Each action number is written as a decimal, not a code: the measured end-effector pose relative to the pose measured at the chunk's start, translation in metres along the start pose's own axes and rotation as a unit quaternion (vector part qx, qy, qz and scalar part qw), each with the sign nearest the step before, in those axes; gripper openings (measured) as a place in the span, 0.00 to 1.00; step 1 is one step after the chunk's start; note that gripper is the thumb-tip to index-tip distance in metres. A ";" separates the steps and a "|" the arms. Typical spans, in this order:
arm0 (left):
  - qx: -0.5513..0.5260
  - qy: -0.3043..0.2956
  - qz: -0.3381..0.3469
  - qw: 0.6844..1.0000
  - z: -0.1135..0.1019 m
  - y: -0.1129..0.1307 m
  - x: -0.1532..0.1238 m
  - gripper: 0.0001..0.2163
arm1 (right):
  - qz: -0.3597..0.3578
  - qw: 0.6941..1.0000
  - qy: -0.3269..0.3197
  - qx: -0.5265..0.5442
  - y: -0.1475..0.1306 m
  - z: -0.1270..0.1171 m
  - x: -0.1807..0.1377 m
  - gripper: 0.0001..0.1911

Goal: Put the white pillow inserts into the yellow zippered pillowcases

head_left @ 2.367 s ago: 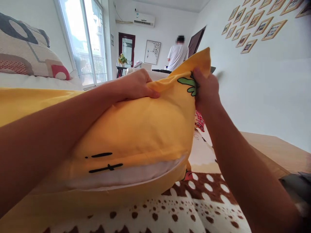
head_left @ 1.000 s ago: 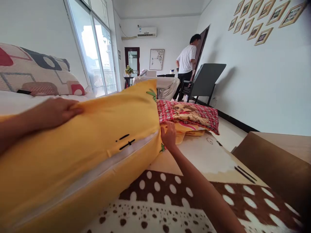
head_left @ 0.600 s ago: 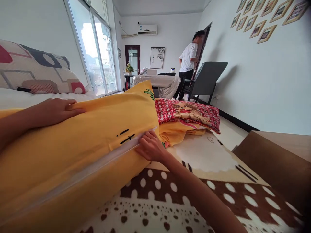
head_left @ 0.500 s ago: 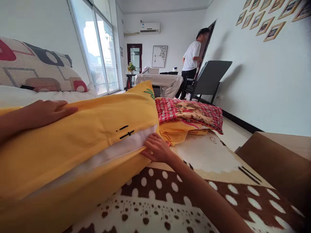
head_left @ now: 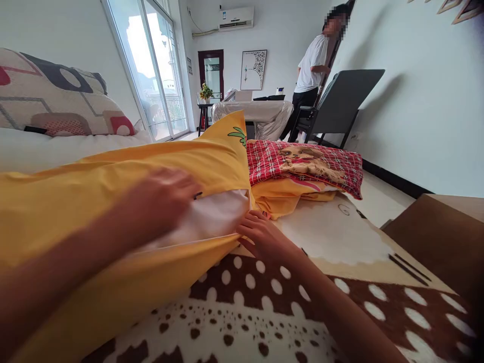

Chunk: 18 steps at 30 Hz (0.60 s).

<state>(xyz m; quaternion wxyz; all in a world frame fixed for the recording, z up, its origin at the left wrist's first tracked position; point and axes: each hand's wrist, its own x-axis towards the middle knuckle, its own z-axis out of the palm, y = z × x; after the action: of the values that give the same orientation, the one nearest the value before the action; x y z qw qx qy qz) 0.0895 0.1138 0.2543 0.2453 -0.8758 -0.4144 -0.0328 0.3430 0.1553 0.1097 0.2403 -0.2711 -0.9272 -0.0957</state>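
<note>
A yellow pillowcase [head_left: 124, 156] lies in front of me with its long side gaping. Through the gap shows a white pillow [head_left: 212, 214]. My left hand [head_left: 166, 194] is over the pillowcase's upper side, near the upper edge of the opening; motion blur smears its fingers. At the right end of the opening, my right hand [head_left: 260, 232] has its curled fingers on the lower edge of the pillowcase, by the corner. Beneath everything is a brown and cream patterned blanket [head_left: 280, 322].
A red plaid pillow [head_left: 260, 161] with a dog picture rests on yellow fabric [head_left: 276, 196] beyond my right hand. A patterned cushion [head_left: 60, 106] is at left. A cardboard box [head_left: 438, 237] stands at right. Farther back are a grey chair [head_left: 351, 103] and a person [head_left: 312, 65].
My left hand has moved right from the pillowcase's far left edge to the opening. More white pillow shows at the right end. My right hand stays by the corner; the view has shifted slightly.
</note>
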 end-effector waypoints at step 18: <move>-0.080 -0.131 0.151 0.977 0.133 0.103 0.105 0.07 | 0.114 0.967 -0.186 -0.133 -0.010 0.012 -0.040 0.09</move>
<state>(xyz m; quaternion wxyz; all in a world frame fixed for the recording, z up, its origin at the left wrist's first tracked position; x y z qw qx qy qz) 0.2149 0.1937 0.1240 0.1204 -0.9416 -0.3023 0.0863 0.3616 0.1324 0.0789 0.0349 -0.4172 -0.8975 -0.1384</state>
